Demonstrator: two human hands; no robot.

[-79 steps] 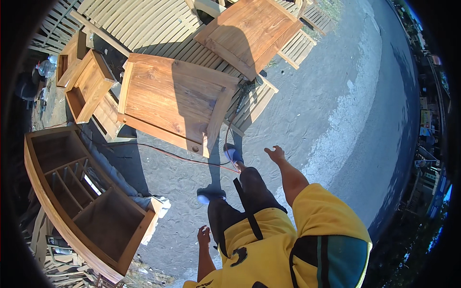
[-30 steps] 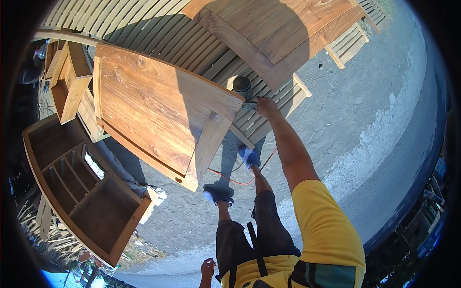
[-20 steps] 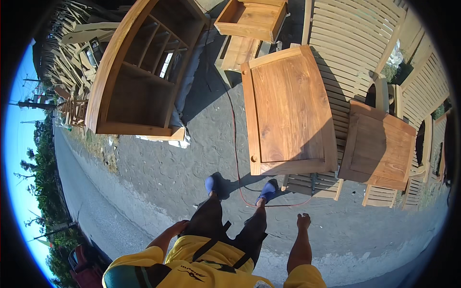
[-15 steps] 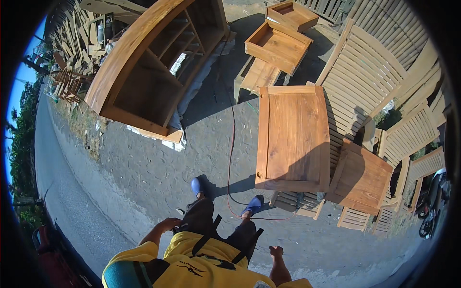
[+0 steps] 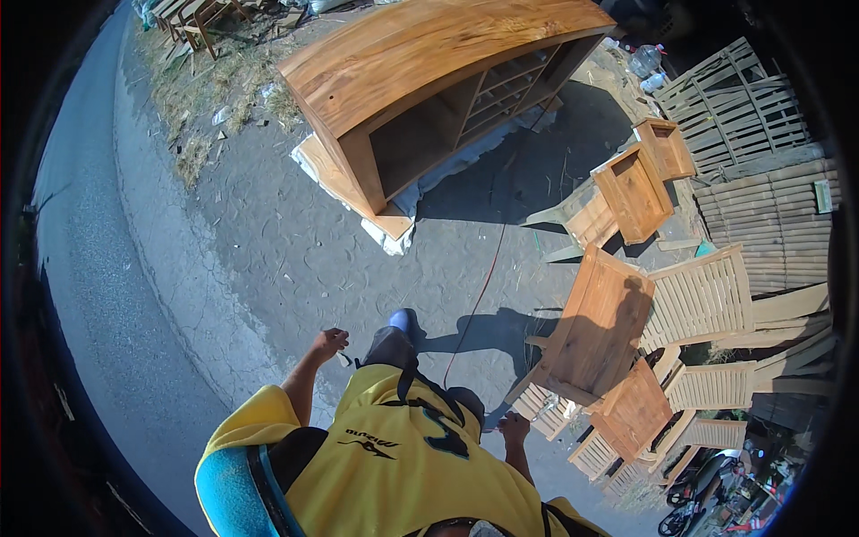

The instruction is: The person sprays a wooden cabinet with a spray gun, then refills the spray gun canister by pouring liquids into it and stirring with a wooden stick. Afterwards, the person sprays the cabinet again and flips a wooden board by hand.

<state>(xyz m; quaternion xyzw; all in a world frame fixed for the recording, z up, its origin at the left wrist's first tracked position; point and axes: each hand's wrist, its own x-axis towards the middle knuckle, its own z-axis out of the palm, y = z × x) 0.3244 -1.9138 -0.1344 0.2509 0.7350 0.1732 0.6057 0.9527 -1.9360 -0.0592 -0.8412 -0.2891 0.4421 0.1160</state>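
My left hand [image 5: 331, 342] is held out beside my left leg, its fingers curled in; whatever is in them, if anything, is too small to make out. A small pale piece [image 5: 344, 359] shows just below it, and I cannot tell whether they touch. On the other side, my right hand [image 5: 512, 428] hangs by my right leg, closed, its contents hidden. It is nearest to the brown wooden panels [image 5: 595, 322] propped up on the right. Ahead stands a large varnished wooden cabinet [image 5: 429, 63] with open compartments, resting on boards and white sheeting.
Two wooden drawers [image 5: 633, 195] rest on a low stand at the right. Slatted wooden chairs [image 5: 707, 295] and another panel [image 5: 632, 410] crowd the right side. A red hose or cord [image 5: 483, 291] crosses the ground by my feet. A paved road [image 5: 80, 215] runs along the left.
My view has turned left, so the cabinet and panels appear farther right. I have stepped forward. My left hand has swung out from my leg, and my right hand has come closer to my body.
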